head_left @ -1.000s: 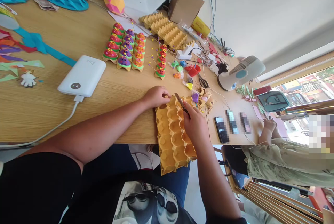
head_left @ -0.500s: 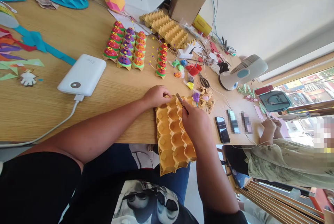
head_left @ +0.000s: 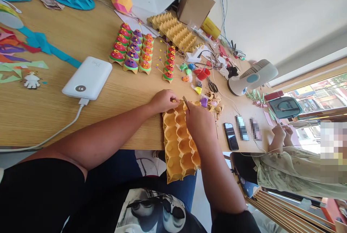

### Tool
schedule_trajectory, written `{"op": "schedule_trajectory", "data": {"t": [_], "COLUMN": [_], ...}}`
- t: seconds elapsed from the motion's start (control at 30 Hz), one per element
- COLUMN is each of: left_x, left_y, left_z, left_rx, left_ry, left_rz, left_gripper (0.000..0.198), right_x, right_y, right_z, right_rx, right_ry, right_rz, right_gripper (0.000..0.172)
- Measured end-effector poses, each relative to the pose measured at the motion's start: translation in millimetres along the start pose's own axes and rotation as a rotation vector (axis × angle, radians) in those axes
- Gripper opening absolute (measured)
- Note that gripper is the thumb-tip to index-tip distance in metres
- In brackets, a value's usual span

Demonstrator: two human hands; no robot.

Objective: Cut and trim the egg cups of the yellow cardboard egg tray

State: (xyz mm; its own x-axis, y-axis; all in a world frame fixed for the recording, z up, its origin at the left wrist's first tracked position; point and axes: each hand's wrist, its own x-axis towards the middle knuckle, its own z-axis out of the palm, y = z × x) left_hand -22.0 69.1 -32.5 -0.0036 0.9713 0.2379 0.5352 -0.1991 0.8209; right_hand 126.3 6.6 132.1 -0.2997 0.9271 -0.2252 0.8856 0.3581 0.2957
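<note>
A yellow cardboard egg tray (head_left: 173, 148) juts over the table's front edge above my lap. My left hand (head_left: 164, 101) is closed on the tray's far left corner, thumb and fingers pinching its rim. In my right hand (head_left: 200, 121) is a craft knife (head_left: 185, 102), its blade pointing up and left over the tray's far part. The knife's handle is mostly hidden in my fist. Whether the blade touches the cardboard I cannot tell. Scraps of cut egg tray (head_left: 215, 102) and a purple clay packet (head_left: 204, 101) lie just beyond my right hand.
Painted egg-cup strips (head_left: 132, 53) stand farther back, near another egg tray (head_left: 173, 30). A white power bank (head_left: 88, 78) lies left. To the right are scissors (head_left: 213, 85), a phone (head_left: 231, 136) and a small fan (head_left: 253, 77). Another person's hands (head_left: 282, 133) are at far right.
My right hand has shifted slightly left with the knife, over the tray. My left hand stays on the tray's corner. The whole view has moved a little.
</note>
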Motion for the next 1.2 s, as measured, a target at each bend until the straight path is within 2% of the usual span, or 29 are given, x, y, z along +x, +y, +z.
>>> {"op": "schedule_trajectory", "data": {"t": [0.13,0.37,0.6,0.8,1.03,1.2], "left_x": [0,0,1,1,0,0], "left_y": [1,0,0,-2,1,-1], "left_z": [-0.4,-0.3,1.3,2.4,0.0,0.5], "left_rx": [-0.012,-0.011,0.001,-0.029,-0.013,0.009], "left_ry": [-0.012,-0.008,0.003,0.000,-0.020,-0.003], "left_rz": [-0.005,0.003,-0.011,0.003,-0.018,-0.007], "left_gripper": [0.026,0.025,0.027,0.028,0.028,0.029], "right_x": [-2,10,-5,15,-9,9], "right_y": [1,-5,-1,-11,-4,-11], "right_z": [1,14,1,6,4,8], "right_rx": [0.001,-0.016,-0.012,-0.011,-0.019,-0.014], "right_ry": [0.012,0.032,-0.002,0.000,0.003,-0.005], "right_rz": [-0.016,-0.017,-0.012,0.003,-0.016,-0.005], "right_gripper": [0.038,0.044,0.041,0.035,0.043,0.036]}}
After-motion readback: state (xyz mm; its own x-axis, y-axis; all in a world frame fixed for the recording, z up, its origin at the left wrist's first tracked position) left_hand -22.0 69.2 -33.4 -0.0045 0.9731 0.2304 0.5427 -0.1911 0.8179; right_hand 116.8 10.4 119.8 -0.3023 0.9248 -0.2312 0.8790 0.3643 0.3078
